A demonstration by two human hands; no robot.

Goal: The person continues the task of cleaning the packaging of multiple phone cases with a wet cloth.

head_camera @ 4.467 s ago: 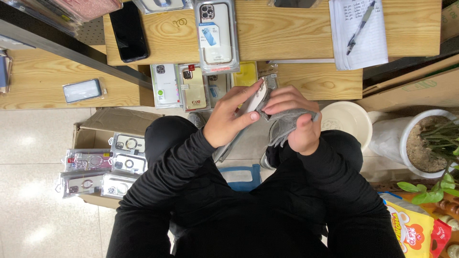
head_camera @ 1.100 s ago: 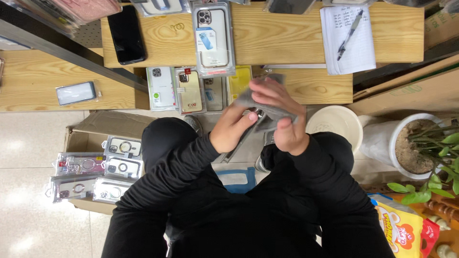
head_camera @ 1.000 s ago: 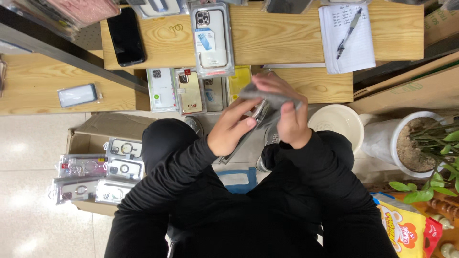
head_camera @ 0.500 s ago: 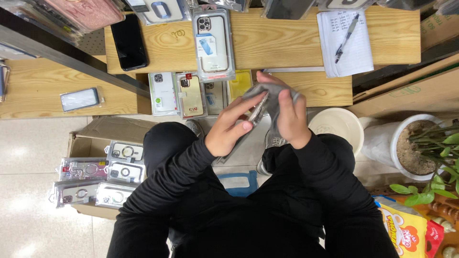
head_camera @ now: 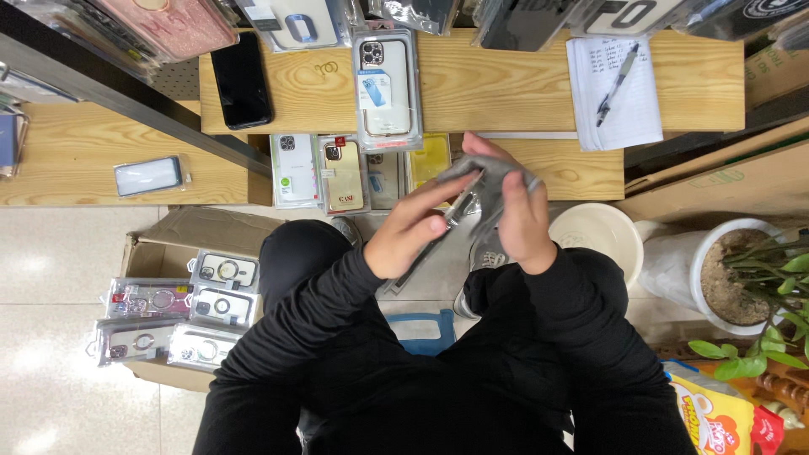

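A: Well, what are the hands busy with?

B: The left hand (head_camera: 413,236) pinches a phone (head_camera: 451,215) by its edge, fingers closed on it. The right hand (head_camera: 518,215) is closed round a grey cloth (head_camera: 489,181) and presses it against the phone. Both sit above the lap, just near of the wooden table (head_camera: 506,76).

A: How would the phone handle?

B: I'd judge it stiff, light and slick, and breakable if dropped, so the long edges are the place to hold. The cloth looks soft and limp; it bunches wherever it is taken.

A: How does the phone look?

B: Thin and dark with a pale, shiny edge, tilted, and half hidden by the cloth.

A: Anything around?

B: Packaged cases (head_camera: 388,84) lie on the table, a notepad (head_camera: 615,84) with a pen (head_camera: 615,76) to the right, and a box (head_camera: 168,244) of cases on the floor to the left.
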